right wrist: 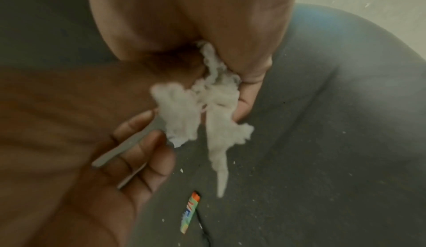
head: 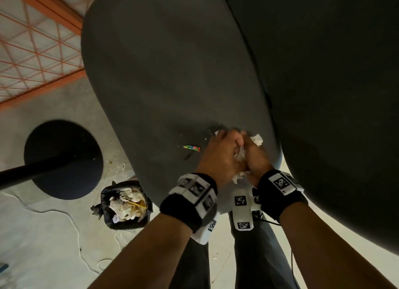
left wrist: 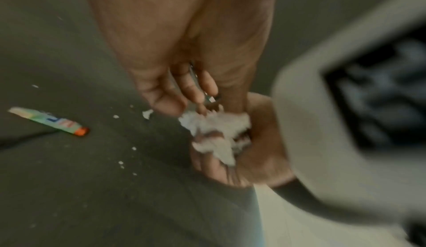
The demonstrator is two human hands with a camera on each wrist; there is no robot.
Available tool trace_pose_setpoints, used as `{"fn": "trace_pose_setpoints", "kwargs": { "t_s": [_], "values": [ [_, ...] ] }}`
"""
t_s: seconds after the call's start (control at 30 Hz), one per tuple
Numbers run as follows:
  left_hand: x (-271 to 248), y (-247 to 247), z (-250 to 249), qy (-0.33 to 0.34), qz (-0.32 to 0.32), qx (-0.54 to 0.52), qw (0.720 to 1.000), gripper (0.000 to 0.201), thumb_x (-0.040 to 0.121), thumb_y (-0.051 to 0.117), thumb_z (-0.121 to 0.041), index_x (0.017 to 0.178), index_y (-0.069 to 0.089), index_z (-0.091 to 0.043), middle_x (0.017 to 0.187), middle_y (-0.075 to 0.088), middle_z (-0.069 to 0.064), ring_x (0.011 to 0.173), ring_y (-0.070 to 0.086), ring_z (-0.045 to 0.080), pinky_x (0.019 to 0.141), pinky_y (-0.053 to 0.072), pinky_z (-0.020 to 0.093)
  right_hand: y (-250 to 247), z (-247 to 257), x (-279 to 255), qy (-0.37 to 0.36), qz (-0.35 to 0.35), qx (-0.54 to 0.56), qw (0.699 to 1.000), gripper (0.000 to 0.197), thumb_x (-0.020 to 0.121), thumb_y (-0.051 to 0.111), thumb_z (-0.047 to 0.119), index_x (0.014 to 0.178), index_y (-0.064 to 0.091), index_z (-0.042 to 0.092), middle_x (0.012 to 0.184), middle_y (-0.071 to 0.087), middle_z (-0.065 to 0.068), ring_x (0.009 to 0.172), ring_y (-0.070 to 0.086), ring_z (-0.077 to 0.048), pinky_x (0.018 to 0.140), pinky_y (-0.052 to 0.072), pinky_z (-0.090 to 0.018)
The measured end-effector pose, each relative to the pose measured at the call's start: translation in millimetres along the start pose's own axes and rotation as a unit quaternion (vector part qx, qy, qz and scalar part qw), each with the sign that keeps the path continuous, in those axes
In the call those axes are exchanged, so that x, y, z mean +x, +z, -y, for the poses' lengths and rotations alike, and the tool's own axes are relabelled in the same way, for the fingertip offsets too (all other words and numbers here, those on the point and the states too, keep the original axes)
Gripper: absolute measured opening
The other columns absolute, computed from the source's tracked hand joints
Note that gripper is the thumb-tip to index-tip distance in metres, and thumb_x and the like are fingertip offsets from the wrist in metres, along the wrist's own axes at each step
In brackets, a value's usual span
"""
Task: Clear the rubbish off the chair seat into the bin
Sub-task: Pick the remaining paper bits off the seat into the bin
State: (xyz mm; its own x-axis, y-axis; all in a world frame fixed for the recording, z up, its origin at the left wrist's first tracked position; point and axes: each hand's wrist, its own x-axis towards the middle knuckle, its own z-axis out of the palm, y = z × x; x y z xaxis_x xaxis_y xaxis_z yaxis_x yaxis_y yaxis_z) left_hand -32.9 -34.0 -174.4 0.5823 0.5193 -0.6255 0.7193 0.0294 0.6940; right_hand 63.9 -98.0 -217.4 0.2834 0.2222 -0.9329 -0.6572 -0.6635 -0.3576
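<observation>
Far left, floor: a round black stand base [head: 62,159] with its pole running off the frame edge. Just right of it, by the seat's front edge, the bin [head: 126,204], black-lined, already heaped with crumpled paper and wrappers.

On the grey chair seat [head: 168,72], left of your hands: one small multicoloured wrapper [head: 191,147], flat, orange end toward your hands, lying apart from them. White crumbs [left wrist: 120,163] are scattered on the fabric between wrapper and hands.

Your left hand [head: 218,156] is over the seat's near right corner, fingers curled. The right wrist view shows thin grey strips [right wrist: 124,147] lying across those curled fingers [right wrist: 147,160], so the hand is holding them; what the strips are, you cannot tell from the blur.

Your right hand [head: 255,159] is pressed against the left, fingers bunched round a wad of torn white tissue [head: 257,139]. Tissue shows above the knuckles, between the two palms and below the wrists. In the right wrist view a long shred [right wrist: 219,150] hangs down from the grip toward the seat.

Both wrists carry black bands with white marker tags. Right of the hands is the dark chair back [head: 334,94].
</observation>
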Motion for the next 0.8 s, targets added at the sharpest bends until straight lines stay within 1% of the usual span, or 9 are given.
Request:
{"fn": "trace_pose_setpoints", "kwargs": {
  "t_s": [0.07,0.1,0.17,0.23,0.3,0.5,0.63,0.73,0.8],
  "values": [
    [1,-17,4,-0.02,0.082,-0.083,0.993,0.058,0.064,0.09,-0.022,0.113,0.06,-0.023,0.109,0.061,-0.001,0.094,0.06,0.012,0.083,0.051,0.024,1,-2,1,-0.005,-0.032,-0.019,0.999,0.048,0.08,0.061,0.06,0.098,0.071,0.017,0.091,0.075,-0.005,0.085,0.071,-0.024,0.081,0.057,-0.043],
    [3,-25,9,-0.042,0.099,-0.099,0.989,0.059,0.069,0.089,-0.021,0.121,0.06,-0.019,0.114,0.063,0.0,0.099,0.062,0.012,0.087,0.051,0.021,1,-2,0,-0.02,-0.042,-0.014,0.999,0.04,0.085,0.06,0.054,0.088,0.069,0.015,0.081,0.072,-0.005,0.075,0.068,-0.023,0.074,0.055,-0.039],
    [12,-34,22,-0.074,0.022,-0.055,0.995,0.045,0.079,0.08,-0.023,0.12,0.063,-0.017,0.11,0.069,0.002,0.101,0.065,0.015,0.091,0.052,0.025,3,-1,1,-0.052,-0.063,-0.012,0.997,0.043,0.093,0.056,0.044,0.064,0.059,0.012,0.06,0.06,-0.006,0.056,0.059,-0.022,0.061,0.048,-0.033],
    [23,-33,34,-0.1,-0.085,0.026,0.991,0.027,0.083,0.074,-0.025,0.107,0.066,-0.019,0.095,0.074,0.001,0.094,0.069,0.019,0.091,0.054,0.035,1,-2,1,-0.068,-0.073,-0.035,0.994,0.052,0.095,0.054,0.042,0.052,0.053,0.013,0.05,0.055,-0.006,0.05,0.055,-0.023,0.059,0.048,-0.034],
    [33,-28,34,-0.121,-0.111,0.075,0.984,0.024,0.084,0.072,-0.031,0.104,0.065,-0.02,0.09,0.074,0.0,0.093,0.07,0.022,0.089,0.055,0.037,0,-2,1,-0.069,-0.07,-0.043,0.994,0.056,0.094,0.054,0.043,0.046,0.053,0.015,0.046,0.055,-0.003,0.049,0.056,-0.023,0.061,0.05,-0.037],
    [46,-17,32,-0.055,-0.091,0.22,0.97,0.014,0.093,0.06,-0.028,0.092,0.064,-0.015,0.092,0.069,0.009,0.088,0.068,0.032,0.079,0.057,0.04,-3,-3,-2,-0.063,-0.049,-0.077,0.994,0.055,0.096,0.052,0.042,0.052,0.051,0.01,0.039,0.054,0.001,0.036,0.054,-0.01,0.044,0.045,-0.02],
    [42,-27,29,-0.064,-0.066,0.185,0.979,0.01,0.088,0.062,-0.022,0.088,0.069,-0.015,0.091,0.072,0.009,0.089,0.069,0.03,0.079,0.055,0.035,-1,-5,-5,-0.058,-0.04,-0.092,0.993,0.054,0.096,0.052,0.043,0.053,0.052,0.011,0.046,0.056,-0.002,0.041,0.056,-0.013,0.051,0.047,-0.023],
    [26,-42,41,-0.097,-0.087,0.119,0.984,0.01,0.083,0.067,-0.025,0.082,0.07,-0.015,0.086,0.074,0.005,0.086,0.069,0.028,0.083,0.056,0.037,0,-7,-8,-0.063,-0.021,-0.12,0.991,0.054,0.096,0.051,0.044,0.054,0.053,0.01,0.052,0.057,-0.005,0.045,0.056,-0.014,0.052,0.047,-0.023],
    [9,-50,53,-0.123,-0.092,0.127,0.98,0.01,0.081,0.069,-0.026,0.079,0.069,-0.016,0.086,0.074,0.004,0.087,0.069,0.028,0.084,0.054,0.037,2,-7,-10,-0.071,-0.011,-0.145,0.987,0.053,0.096,0.05,0.044,0.055,0.053,0.01,0.053,0.057,-0.005,0.046,0.056,-0.014,0.051,0.047,-0.021]
  ]
}}
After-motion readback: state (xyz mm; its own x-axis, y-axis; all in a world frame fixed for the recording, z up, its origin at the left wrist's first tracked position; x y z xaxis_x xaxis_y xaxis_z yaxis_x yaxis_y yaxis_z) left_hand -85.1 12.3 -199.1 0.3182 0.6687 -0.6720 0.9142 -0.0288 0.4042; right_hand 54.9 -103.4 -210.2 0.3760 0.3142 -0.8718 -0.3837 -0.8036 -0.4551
